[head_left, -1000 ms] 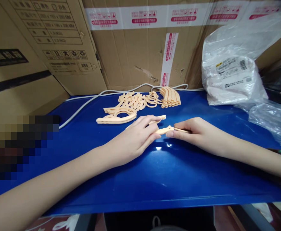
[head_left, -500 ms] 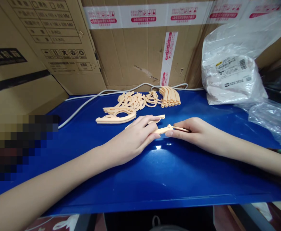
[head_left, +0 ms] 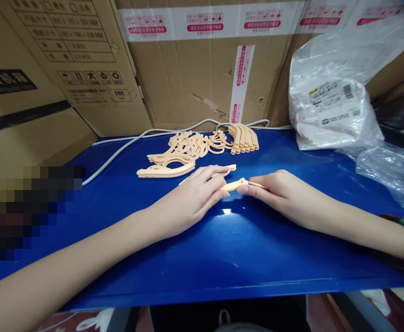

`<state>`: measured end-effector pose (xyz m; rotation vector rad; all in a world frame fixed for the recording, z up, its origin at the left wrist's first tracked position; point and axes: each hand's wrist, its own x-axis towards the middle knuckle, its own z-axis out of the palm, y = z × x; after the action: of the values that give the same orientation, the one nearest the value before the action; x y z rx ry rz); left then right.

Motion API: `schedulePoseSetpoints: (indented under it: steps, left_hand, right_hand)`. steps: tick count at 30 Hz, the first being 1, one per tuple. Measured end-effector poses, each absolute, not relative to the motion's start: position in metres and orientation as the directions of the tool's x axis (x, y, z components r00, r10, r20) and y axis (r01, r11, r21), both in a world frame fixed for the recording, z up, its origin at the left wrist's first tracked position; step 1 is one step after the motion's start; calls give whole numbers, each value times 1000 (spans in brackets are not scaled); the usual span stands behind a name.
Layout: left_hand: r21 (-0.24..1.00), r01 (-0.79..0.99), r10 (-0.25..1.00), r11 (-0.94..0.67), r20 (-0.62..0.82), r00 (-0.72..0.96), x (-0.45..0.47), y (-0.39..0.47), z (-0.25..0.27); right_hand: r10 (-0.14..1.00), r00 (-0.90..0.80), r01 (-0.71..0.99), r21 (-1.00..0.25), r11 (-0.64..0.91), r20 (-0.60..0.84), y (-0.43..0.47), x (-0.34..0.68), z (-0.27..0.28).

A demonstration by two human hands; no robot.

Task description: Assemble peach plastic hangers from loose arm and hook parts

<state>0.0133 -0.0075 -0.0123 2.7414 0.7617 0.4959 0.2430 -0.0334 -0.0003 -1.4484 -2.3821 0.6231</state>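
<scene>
My left hand (head_left: pixel 196 191) is closed on a beige plastic hanger arm (head_left: pixel 234 185), thumb below and fingers over it, just above the blue table. My right hand (head_left: pixel 272 189) pinches a thin beige piece, probably a hanger hook (head_left: pixel 258 185), between thumb and forefinger. Its tip meets the holed end of the arm; whether it is seated there I cannot tell. Behind my left fingers lies another beige hanger piece (head_left: pixel 232 168), partly hidden by them. Folded beige hangers (head_left: pixel 169 171) are stacked to the left of that hand.
Farther back sit a tangled pile of small curved beige parts (head_left: pixel 190 145) and a neat stack of curved hanger arms (head_left: pixel 243 138). A white cable (head_left: pixel 119 156) runs behind them. Cardboard boxes (head_left: pixel 184 69) wall the back and left; a clear plastic bag (head_left: pixel 333 110) stands at right.
My right hand has slid slightly inward along the thin piece, so less of it shows past the fingers. My left hand keeps its grip almost unmoved.
</scene>
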Motion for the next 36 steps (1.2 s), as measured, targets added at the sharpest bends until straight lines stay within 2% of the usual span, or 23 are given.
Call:
schedulePoseSetpoints:
  steps: [5, 20, 27, 36]
  left_hand:
    - [314, 463, 542, -829, 243, 805, 13, -8, -13]
    - [339, 461, 546, -820, 217, 809, 12, -9, -13]
    - [346, 463, 548, -816, 210, 810, 12, -10, -12]
    - [293, 454, 519, -842, 208, 829, 11, -8, -14]
  right_hand:
    - [888, -456, 848, -273, 454, 62, -35, 243, -1]
    - [845, -528, 847, 117, 518, 81, -35, 245, -1]
    - [757, -617, 787, 182, 590, 214, -35, 248, -1]
    - [682, -672, 740, 230, 632, 289, -36, 250, -1]
